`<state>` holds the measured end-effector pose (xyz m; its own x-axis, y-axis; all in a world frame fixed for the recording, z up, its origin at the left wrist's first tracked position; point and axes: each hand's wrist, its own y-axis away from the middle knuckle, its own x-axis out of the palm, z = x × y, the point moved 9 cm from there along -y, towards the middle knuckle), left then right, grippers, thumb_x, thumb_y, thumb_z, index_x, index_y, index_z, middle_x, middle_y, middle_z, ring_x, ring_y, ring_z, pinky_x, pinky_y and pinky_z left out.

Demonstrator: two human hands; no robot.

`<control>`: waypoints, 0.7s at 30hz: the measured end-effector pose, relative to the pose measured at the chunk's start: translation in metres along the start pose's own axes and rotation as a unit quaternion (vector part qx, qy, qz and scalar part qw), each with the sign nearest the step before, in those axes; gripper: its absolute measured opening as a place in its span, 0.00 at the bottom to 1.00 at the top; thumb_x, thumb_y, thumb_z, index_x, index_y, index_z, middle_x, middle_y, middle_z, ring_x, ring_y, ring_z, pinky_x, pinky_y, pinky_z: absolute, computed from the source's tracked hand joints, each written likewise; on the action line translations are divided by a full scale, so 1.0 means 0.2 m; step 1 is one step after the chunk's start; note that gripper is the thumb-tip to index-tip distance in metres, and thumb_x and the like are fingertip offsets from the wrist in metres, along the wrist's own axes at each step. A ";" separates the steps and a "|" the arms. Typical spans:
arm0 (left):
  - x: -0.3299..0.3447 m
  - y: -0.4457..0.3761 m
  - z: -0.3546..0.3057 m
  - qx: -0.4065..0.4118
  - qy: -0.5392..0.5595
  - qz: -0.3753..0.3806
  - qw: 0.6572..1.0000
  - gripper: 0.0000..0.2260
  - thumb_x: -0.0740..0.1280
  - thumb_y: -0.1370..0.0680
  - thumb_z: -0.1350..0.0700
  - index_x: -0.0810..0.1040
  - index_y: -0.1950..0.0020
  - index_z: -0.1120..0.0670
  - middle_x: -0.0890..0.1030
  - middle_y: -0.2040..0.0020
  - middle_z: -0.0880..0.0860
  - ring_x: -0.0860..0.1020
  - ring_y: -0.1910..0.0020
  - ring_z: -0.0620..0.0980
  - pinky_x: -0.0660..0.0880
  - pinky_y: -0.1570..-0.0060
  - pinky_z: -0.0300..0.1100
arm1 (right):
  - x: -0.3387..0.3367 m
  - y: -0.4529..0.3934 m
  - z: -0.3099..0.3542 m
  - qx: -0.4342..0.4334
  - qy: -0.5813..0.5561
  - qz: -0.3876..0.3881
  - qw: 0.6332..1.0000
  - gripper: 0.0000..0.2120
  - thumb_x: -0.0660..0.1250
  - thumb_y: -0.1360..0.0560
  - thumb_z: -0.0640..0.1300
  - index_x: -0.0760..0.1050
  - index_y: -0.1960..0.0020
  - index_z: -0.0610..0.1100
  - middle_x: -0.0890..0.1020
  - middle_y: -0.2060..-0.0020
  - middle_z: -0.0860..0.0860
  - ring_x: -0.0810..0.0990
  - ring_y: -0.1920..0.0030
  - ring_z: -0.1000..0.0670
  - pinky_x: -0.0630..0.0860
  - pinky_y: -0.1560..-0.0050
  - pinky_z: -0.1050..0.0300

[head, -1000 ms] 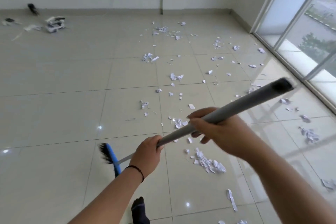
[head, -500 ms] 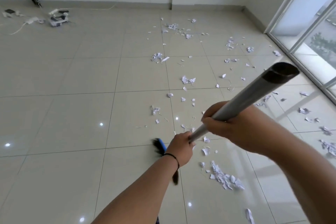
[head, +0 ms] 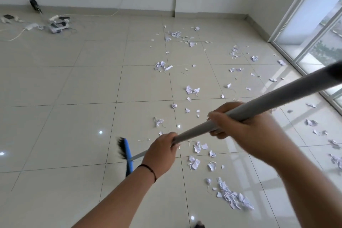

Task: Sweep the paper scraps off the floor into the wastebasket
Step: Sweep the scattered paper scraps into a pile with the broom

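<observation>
Both hands hold a broom by its long grey handle (head: 262,103). My left hand (head: 161,152) grips it low down, and my right hand (head: 238,127) grips it higher up. The blue broom head (head: 127,154) with black bristles sits over the floor left of my left hand. White paper scraps (head: 192,89) lie scattered over the beige tiles from mid-floor toward the far wall. A denser pile of scraps (head: 231,195) lies at the lower right, right of the broom head. No wastebasket shows in view.
A power strip, cables and small devices (head: 57,24) lie on the floor at the far left by the wall. Glass sliding doors (head: 318,39) run along the right side. A dark toe (head: 199,225) shows at the bottom edge.
The broom head swung right toward the scraps, then back out to the left. The view tilted up slightly, so more of the far wall shows.
</observation>
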<state>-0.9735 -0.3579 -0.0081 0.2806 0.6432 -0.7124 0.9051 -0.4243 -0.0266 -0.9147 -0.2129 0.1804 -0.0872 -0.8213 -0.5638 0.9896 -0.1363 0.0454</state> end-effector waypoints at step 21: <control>0.51 -0.87 -0.25 -0.071 0.022 0.118 0.990 0.07 0.59 0.21 0.56 0.65 0.58 0.52 0.72 0.62 0.52 0.70 0.62 0.53 0.68 0.61 0.45 | -0.36 -0.67 -0.31 -0.047 0.143 0.089 0.985 0.07 0.66 0.26 0.49 0.78 0.61 0.48 0.81 0.67 0.46 0.75 0.68 0.50 0.71 0.64 0.56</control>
<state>-1.0857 -0.1873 -0.0419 0.5004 0.5649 -0.6561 0.8476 -0.4743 0.2381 -1.0350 -0.1023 0.1641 0.1102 -0.6359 -0.7639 0.9938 0.0583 0.0949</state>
